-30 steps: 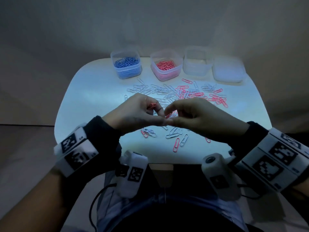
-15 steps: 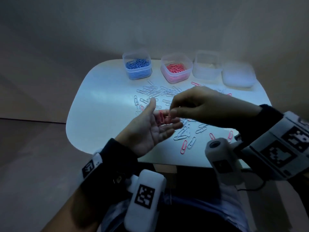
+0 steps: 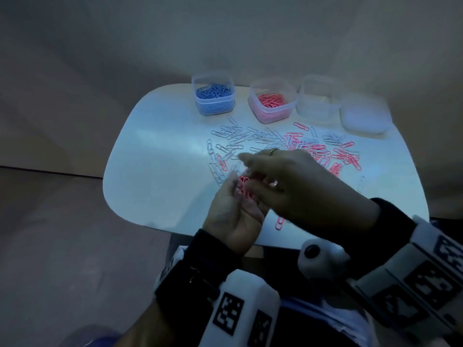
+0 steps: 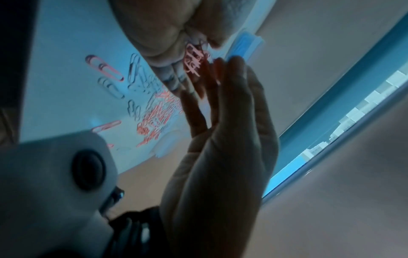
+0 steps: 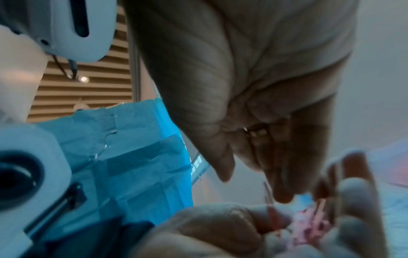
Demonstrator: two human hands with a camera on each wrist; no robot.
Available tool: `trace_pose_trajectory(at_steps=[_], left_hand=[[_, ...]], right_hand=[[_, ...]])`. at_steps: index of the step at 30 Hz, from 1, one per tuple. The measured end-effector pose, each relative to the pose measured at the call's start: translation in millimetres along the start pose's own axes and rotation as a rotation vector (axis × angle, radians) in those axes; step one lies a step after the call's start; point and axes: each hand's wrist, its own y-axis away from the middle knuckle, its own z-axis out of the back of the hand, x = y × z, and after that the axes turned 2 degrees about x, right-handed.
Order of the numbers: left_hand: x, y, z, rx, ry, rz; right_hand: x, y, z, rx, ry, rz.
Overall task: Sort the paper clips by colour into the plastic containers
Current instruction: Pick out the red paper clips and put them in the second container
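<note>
My left hand (image 3: 231,214) lies palm up over the white table's (image 3: 155,171) front edge, its fingers fairly straight, cradling a small bunch of pink paper clips (image 3: 244,186). My right hand (image 3: 295,181) reaches across it, and its curled fingertips pinch those pink clips (image 4: 192,59). In the left wrist view the left hand (image 4: 223,139) stands under the right hand (image 4: 163,34). The right wrist view is blurred, with the right hand (image 5: 243,87) above the clips (image 5: 309,225). At the back stand a container of blue clips (image 3: 213,98) and a container of pink clips (image 3: 271,101).
Two more plastic containers (image 3: 318,98) (image 3: 363,116) stand at the back right, with no coloured clips showing in them. Loose white clips (image 3: 238,136) and pink clips (image 3: 320,151) lie scattered across the middle. One pink clip (image 3: 279,222) lies near the front edge.
My left hand has turned palm up with pink clips on it. My right hand has moved over the palm and lowered its fingertips onto the clips.
</note>
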Motion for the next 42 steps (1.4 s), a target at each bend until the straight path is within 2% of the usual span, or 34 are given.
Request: trace_pose_trajectory(at_steps=[2, 4, 8, 11, 13, 19, 24, 29, 31, 33, 36, 40, 42], left_hand=[[-4.8, 0.7, 4.1, -0.063, 0.062, -0.049], [-18.9, 3.0, 10.0, -0.111, 0.050, -0.086], [-63.6, 13.6, 19.0, -0.078, -0.006, -0.159], [-82.0, 22.2, 16.9, 0.013, 0.036, -0.202], [-85.1, 21.0, 20.0, 0.042, 0.101, -0.221], [-81.3, 8.8, 26.6, 0.013, 0.180, -0.243], [-82.9, 4.2, 22.8, -0.012, 0.221, -0.258], [-78.1, 1.2, 21.7, -0.073, 0.151, -0.223], [-74.4, 0.1, 19.1, -0.097, 0.157, -0.254], [-71.7, -0.1, 17.2, -0.126, 0.132, -0.292], [-69.8, 1.6, 15.1, -0.131, 0.143, -0.313], [-68.8, 6.4, 13.0, -0.141, 0.139, -0.319], [-68.0, 7.7, 13.8, -0.143, 0.127, -0.321]], right_hand=[[-7.0, -2.8, 4.8, -0.211, -0.081, -0.006], [-17.7, -14.4, 6.4, -0.265, -0.108, -0.060], [-29.0, -62.2, -3.7, 0.097, 0.060, -0.226], [-24.8, -92.4, -19.8, 0.200, 0.168, -0.239], [-21.9, -103.7, -25.9, 0.215, 0.196, -0.260], [-20.9, -114.5, -28.4, 0.246, 0.171, -0.310], [-25.3, -113.0, -27.8, 0.256, 0.020, -0.397], [-30.6, -104.7, -16.0, 0.272, -0.182, -0.417], [-36.2, -100.1, -7.5, 0.254, -0.329, -0.440], [-40.8, -94.9, -0.8, 0.210, -0.380, -0.442], [-47.3, -91.1, 0.8, 0.138, -0.196, -0.391], [-54.2, -91.4, -1.7, 0.145, 0.047, -0.348], [-52.2, -93.1, -4.2, 0.104, 0.124, -0.311]])
